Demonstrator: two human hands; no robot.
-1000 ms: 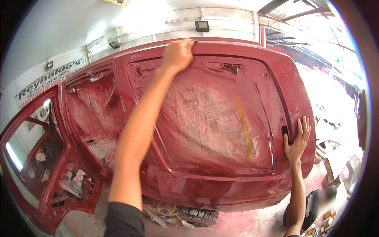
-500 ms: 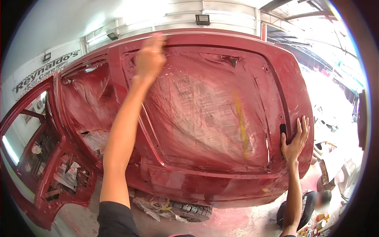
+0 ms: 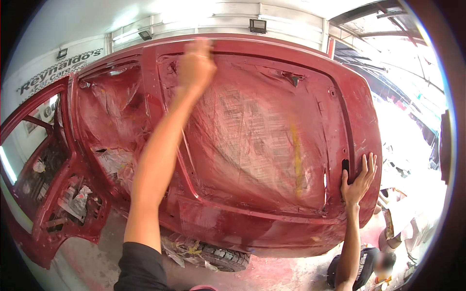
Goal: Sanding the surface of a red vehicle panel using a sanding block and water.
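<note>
A dark red car body side (image 3: 272, 233) stretches across the view, its large rear window opening covered with paint-dusted masking paper (image 3: 252, 126). My left hand (image 3: 196, 68) is up at the roof edge above that opening, its fingers smeared by motion. Whether anything is under or between those fingers cannot be made out. Lower down on the right, my right hand (image 3: 359, 182) lies against the rear pillar with its fingers spread. Its thumb is beside a dark slot (image 3: 345, 169) in the panel, and it holds nothing.
An open red door frame (image 3: 73, 145) stands on the left. Below the body is a tyre (image 3: 223, 257) partly wrapped in torn paper. Another person (image 3: 359, 266) crouches low at the right. Work lights (image 3: 257, 25) hang on the back wall.
My left hand has shifted slightly right along the roof edge. The right hand remains on the rear pillar. The whole view has shifted a little.
</note>
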